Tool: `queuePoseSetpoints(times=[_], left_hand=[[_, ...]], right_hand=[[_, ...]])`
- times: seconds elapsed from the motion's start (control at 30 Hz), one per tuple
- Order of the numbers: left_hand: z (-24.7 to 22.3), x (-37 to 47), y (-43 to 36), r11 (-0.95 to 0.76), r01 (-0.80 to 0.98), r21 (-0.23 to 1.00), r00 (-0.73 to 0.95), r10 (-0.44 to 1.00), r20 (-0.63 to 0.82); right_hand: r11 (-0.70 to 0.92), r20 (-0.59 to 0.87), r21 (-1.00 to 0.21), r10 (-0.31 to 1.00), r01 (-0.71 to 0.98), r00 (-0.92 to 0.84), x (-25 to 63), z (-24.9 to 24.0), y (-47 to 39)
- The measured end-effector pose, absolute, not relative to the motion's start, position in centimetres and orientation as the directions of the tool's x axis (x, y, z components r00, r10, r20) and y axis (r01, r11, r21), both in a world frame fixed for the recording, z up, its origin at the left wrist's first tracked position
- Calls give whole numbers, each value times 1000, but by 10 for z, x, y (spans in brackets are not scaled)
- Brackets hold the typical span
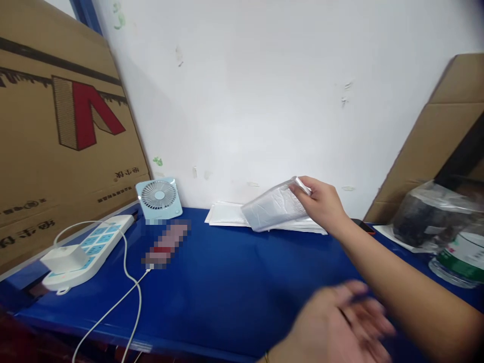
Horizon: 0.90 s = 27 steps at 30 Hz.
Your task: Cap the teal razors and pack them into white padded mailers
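Observation:
My right hand [321, 201] is closed on the upper right end of a silvery, translucent padded pouch [270, 206], with the thumb on the near side. The pouch is tilted above a low stack of flat white packets [227, 214] that lies against the wall, and it hides part of them. Lower down, near the front of the blue table [234, 282], my left hand [340, 322] is turned palm up and smeared by motion. Its fingers look apart and half curled, with nothing seen in them.
At left are a light blue fan [159, 199], a pixelated pinkish thing [166, 244] with a white cable, and a power strip [102, 247]. Cardboard [56, 151] stands behind them. At right are a dark phone [363, 226], a plastic-wrapped dark object [419, 214] and a green-labelled clear container [463, 257].

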<state>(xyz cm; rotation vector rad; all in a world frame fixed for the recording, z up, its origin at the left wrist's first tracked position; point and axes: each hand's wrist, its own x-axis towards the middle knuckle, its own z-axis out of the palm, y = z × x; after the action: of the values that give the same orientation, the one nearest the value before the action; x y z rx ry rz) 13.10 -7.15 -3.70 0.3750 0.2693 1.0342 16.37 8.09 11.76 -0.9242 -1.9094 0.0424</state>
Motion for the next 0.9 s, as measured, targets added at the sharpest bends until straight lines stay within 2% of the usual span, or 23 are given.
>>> queuePoseSetpoints(times=[0.03, 0.1, 0.17, 0.23, 0.3, 0.4, 0.47, 0.53, 0.67, 0.77, 0.83, 0.9], left_hand=[[-24, 126, -62, 472, -797, 376, 494, 869, -44], [-6, 117, -49, 377, -876, 302, 387, 922, -29], [4, 112, -46, 178, -915, 363, 216, 974, 67], [8, 108, -47, -68, -907, 416, 11, 983, 185], [14, 102, -49, -253, -872, 418, -160, 956, 245], [30, 90, -43, -414, -790, 452, -289, 902, 320], [43, 87, -37, -477, -708, 521, -314, 873, 373], [54, 89, -30, -485, -631, 606, -304, 873, 382], [69, 106, -23, -466, -504, 727, -272, 885, 379], [78, 116, -24, -503, -417, 757, -258, 864, 431], [83, 119, -24, -524, -403, 750, -261, 852, 454], [87, 118, -25, -536, -421, 732, -265, 844, 466]], right_hand=[[718, 746, -428, 624, 549, -234, 171, 121, 68], [703, 704, -545, 680, 456, -205, 185, 122, 43], [630, 622, -716, 771, 302, -134, 197, 114, 23], [490, 487, -868, 872, 80, -58, 209, 96, 6], [305, 313, -940, 950, -152, -25, 219, 72, -5], [33, 46, -904, 999, -426, -20, 224, 31, -10], [-84, -141, -804, 989, -589, 51, 221, 8, -6], [-146, -262, -701, 963, -698, 61, 215, -7, 0], [-244, -321, -549, 945, -800, -67, 204, -14, 9], [-274, -355, -501, 930, -821, -94, 199, -14, 12], [-255, -387, -531, 922, -808, -37, 196, -17, 14], [-226, -359, -676, 932, -701, 46, 193, -22, 16]])
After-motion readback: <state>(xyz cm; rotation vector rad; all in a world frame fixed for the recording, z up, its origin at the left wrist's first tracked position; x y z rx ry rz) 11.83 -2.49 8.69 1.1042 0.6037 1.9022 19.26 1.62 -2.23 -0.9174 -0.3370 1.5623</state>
